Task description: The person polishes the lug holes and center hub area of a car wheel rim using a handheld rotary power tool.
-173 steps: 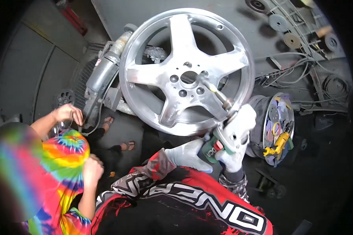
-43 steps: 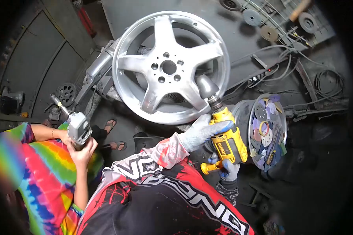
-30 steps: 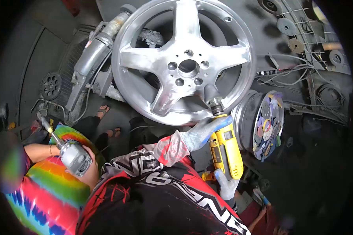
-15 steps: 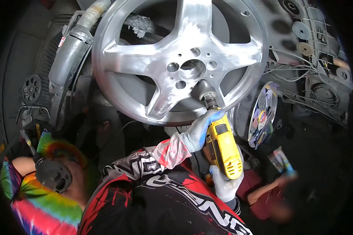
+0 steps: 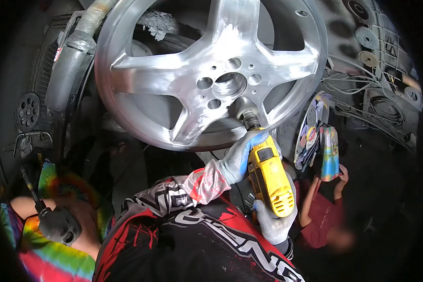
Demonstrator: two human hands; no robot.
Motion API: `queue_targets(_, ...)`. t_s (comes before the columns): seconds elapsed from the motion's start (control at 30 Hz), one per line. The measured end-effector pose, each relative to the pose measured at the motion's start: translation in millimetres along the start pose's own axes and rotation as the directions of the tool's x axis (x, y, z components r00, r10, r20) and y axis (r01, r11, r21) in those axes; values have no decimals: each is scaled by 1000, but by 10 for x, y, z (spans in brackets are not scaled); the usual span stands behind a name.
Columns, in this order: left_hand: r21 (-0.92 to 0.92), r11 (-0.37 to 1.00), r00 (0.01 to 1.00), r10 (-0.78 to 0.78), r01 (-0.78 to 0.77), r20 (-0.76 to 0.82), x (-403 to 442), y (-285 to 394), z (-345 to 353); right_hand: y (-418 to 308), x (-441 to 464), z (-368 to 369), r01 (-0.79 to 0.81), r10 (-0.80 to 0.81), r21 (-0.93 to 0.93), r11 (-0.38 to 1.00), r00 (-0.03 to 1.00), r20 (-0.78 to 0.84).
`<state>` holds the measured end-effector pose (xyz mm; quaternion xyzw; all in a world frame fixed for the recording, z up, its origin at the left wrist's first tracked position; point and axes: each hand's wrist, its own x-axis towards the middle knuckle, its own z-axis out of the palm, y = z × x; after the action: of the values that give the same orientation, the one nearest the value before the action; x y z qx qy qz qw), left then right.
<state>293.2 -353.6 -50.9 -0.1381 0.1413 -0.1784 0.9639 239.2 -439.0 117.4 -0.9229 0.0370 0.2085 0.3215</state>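
A bare-metal alloy wheel (image 5: 160,80) with broad spokes fills the upper middle of the view. My gloved left hand (image 5: 239,157) wraps round the front of a yellow power drill (image 5: 270,176), just behind its chuck. At the drill's rear end, my right hand (image 5: 275,228), also gloved, grips the handle, which is mostly hidden. A rounded buffing tip (image 5: 244,106) in the chuck meets the spoke just below the centre bore, among the bolt holes.
At lower left a person in a tie-dye shirt (image 5: 56,249) has a dark power tool (image 5: 58,225) alongside. Another person in a dark red shirt (image 5: 322,221) holds a colourful printed object (image 5: 330,152). Discs (image 5: 366,37) and cables (image 5: 385,110) line the right; a silver cylinder (image 5: 70,70) stands left.
The wheel appears slightly larger and shifted left. The drill stays on nearly the same spot by the bore. The person at right has raised the colourful object, now with both hands.
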Motion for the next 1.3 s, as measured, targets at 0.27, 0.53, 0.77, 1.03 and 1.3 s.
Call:
queue_targets(0.27,66,998,999,20,-23,42,16,22,14,-136,38,17,-76,77,41,996,997,-9)
queue_targets(0.53,33,999,998,3,-5,59,40,13,-40,-217,90,41,-20,20,-65,998,1000,-4)
queue_targets(0.77,64,998,996,7,-13,93,59,31,-48,-159,72,46,-43,45,73,996,999,-19)
queue_targets(1.03,179,984,996,-5,-10,84,-110,-216,232,-198,-262,-257,-81,79,-17,997,994,-73)
queue_targets(1.3,187,981,992,33,-56,125,44,98,419,-359,3,-265,8,-16,-152,988,999,-47)
